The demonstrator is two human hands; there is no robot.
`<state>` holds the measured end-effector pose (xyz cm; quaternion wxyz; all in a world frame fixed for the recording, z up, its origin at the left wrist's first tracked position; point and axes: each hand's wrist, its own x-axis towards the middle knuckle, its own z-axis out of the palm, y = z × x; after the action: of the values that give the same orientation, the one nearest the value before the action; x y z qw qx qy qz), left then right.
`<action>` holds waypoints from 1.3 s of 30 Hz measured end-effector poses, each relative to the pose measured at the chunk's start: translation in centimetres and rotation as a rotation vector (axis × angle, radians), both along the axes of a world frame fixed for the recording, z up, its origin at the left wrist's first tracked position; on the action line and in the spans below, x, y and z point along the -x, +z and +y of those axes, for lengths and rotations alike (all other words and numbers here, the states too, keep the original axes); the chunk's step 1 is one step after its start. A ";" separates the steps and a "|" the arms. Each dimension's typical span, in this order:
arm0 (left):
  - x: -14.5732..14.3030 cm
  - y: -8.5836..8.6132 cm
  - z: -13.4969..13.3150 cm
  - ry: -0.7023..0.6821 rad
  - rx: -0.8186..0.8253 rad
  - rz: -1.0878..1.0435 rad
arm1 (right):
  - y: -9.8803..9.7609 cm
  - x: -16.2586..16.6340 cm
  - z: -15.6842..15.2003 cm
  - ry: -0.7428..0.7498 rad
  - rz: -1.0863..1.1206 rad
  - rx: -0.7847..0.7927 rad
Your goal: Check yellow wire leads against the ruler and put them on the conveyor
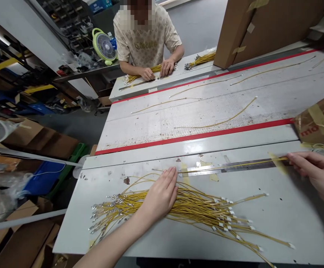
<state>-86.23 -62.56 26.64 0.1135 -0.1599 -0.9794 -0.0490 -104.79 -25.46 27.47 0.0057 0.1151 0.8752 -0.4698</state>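
A spread bundle of yellow wires [201, 212] with metal terminals at the left ends and white tips at the right ends lies on the grey table [290, 212]. My left hand [160, 195] lies flat on the bundle, fingers stretched out together, fingertips at one wire's left end. That single yellow wire [248, 163] runs along a metal ruler [234, 167] taped to the table. My right hand [318, 173] pinches the wire's right end at the ruler's right end.
A conveyor belt [206, 111] with red edges carries several single yellow wires. Across it a person in a beige shirt [146, 41] handles another wire bundle [145, 73]. Cardboard boxes [320, 123] stand at the right, a green fan [103, 45] at the back left.
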 end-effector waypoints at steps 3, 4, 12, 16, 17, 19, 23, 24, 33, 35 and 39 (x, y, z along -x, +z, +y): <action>0.0 -0.1 0.0 -0.035 0.013 0.000 | -0.3 -0.5 -0.2 -0.120 0.023 0.021; 0.0 -0.2 0.0 -0.040 0.012 -0.003 | -0.4 -0.6 -0.4 -0.133 0.048 0.031; 0.1 -0.9 -0.9 -0.078 -0.074 -0.007 | -2.7 0.3 -0.9 0.012 0.271 -0.018; 0.5 -0.8 -1.4 -0.099 -0.092 0.039 | -3.8 0.8 -0.3 0.052 0.354 -0.113; 0.6 -0.8 -1.4 -0.107 -0.094 0.051 | -3.9 0.8 -0.3 0.066 0.351 -0.121; 0.7 -0.9 -1.6 -0.115 -0.092 0.068 | -3.8 0.8 -0.3 0.071 0.350 -0.129; 0.7 -1.3 -1.6 -0.125 -0.069 0.082 | -3.6 0.8 -0.4 0.068 0.346 -0.149; 0.7 -1.4 -1.6 -0.125 -0.058 0.085 | -3.7 0.8 -0.4 0.067 0.350 -0.154; 0.5 -1.3 -1.2 -0.105 0.039 0.106 | -4.0 0.8 -0.1 0.021 0.357 -0.127; 0.4 -1.1 -1.0 -0.103 0.052 0.105 | -4.1 0.9 0.0 0.021 0.358 -0.129; 0.3 -1.2 -0.9 -0.096 0.059 0.100 | -4.2 1.2 0.3 0.048 0.373 -0.140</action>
<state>-86.55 -63.48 25.48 0.1549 -0.2123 -0.9647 -0.0177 -106.00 -25.18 23.24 -0.1535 0.0054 0.8941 -0.4207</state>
